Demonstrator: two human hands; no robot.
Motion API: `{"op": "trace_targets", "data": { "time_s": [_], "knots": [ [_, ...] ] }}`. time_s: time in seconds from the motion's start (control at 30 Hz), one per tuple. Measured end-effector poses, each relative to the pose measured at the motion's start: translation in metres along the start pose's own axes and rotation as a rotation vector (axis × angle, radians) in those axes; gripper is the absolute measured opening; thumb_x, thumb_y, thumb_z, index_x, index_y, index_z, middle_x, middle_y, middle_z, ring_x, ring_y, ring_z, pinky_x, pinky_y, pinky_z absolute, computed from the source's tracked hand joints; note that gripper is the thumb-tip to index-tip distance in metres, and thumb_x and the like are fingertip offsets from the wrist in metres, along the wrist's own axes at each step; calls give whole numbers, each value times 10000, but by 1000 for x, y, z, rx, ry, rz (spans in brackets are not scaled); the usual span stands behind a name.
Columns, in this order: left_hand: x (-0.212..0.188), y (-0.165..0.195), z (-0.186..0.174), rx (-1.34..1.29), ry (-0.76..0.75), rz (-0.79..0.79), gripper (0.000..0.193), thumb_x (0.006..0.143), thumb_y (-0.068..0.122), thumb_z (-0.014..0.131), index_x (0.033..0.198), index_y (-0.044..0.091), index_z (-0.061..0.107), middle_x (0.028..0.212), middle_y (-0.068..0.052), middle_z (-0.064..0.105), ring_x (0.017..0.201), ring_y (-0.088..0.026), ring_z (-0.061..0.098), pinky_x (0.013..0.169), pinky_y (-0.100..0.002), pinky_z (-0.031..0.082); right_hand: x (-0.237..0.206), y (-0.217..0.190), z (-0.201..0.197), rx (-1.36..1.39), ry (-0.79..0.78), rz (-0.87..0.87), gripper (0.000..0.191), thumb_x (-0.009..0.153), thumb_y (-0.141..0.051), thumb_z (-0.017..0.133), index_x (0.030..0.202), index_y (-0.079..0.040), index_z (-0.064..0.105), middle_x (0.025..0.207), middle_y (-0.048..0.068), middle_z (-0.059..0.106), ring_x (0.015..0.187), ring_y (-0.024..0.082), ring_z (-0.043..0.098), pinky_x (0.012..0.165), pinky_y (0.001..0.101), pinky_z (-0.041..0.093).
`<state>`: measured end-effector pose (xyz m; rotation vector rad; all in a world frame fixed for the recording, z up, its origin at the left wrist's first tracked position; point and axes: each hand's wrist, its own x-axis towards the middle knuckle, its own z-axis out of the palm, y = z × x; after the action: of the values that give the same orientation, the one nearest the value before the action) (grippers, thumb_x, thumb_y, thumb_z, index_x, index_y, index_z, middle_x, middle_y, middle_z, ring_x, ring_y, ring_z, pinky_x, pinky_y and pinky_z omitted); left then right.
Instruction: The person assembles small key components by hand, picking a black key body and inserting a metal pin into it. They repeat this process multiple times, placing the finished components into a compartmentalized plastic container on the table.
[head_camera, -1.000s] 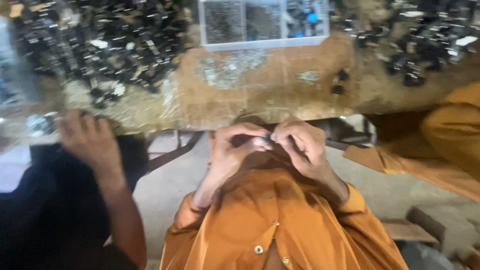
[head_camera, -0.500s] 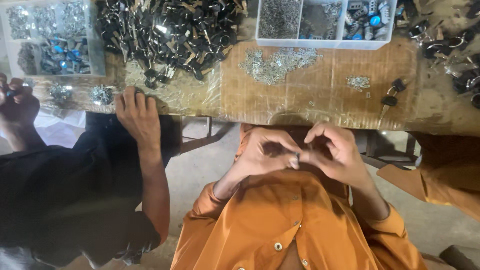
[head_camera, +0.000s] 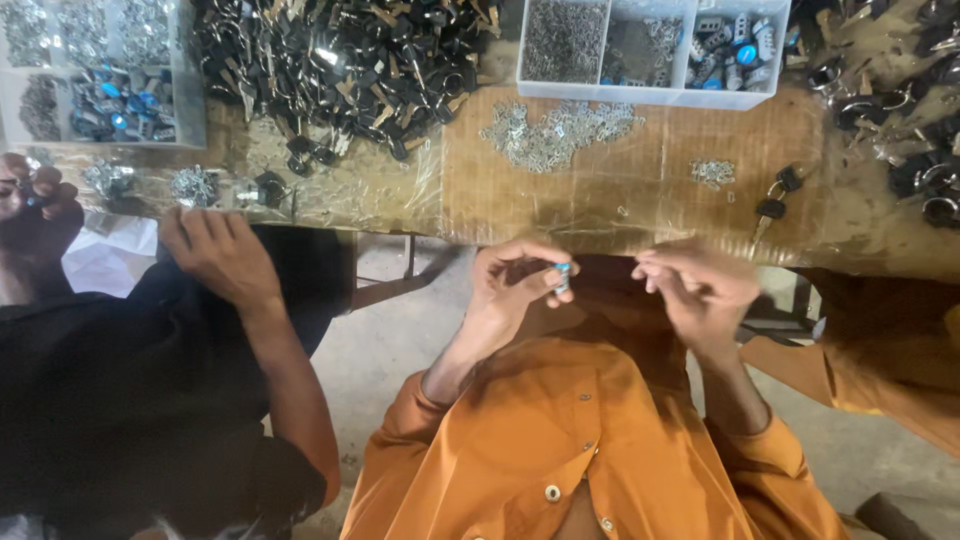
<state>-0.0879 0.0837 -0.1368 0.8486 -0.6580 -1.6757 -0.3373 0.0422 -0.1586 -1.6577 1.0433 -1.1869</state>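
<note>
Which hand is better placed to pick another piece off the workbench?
Right, probably. The right hand looks empty, fingers loose, just below the bench edge near the two black-headed keys. The left hand is pinching a small blue-tipped metal part.

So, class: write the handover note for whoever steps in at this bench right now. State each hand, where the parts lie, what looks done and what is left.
Left hand: pinches a small silver-and-blue part at the fingertips, below the table edge.
Right hand: apart from the left, fingers curled; whether it holds anything cannot be told.
Parts: loose silver pieces and a divided tray ahead; two black-headed keys to the right; a black key pile to the left.
Done: one part in hand.
Left: piles appear largely unworked.
</note>
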Motion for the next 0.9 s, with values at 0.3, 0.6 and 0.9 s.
{"op": "trace_targets", "data": {
  "time_s": [0.3,0.6,0.9],
  "knots": [
    [10,-22,14,-51,-152,-61,250,978,-59,693,1227,-43,698,1129,-132,723,988,-206,744,885,-306,625,-2,-57,26,-333,-16,-213,199,851,161,703,992,23,726,968,171,681,831,267,679,699,337,538],
    [9,-15,19,341,-307,75,163,948,-111,701,1096,-52,732,991,-110,720,874,-183,744,779,-277,612,17,-76,-3,-99,-318,20,229,750,107,702,916,-35,634,901,83,661,826,228,701,726,294,539],
    [20,-21,24,-21,-312,-25,100,882,-107,717,894,-47,639,923,-120,661,749,-149,676,688,-274,576,23,-59,-34,-1125,18,-47,456,830,-90,832,1275,-15,768,949,163,691,818,295,617,743,431,499]
  ]
}}
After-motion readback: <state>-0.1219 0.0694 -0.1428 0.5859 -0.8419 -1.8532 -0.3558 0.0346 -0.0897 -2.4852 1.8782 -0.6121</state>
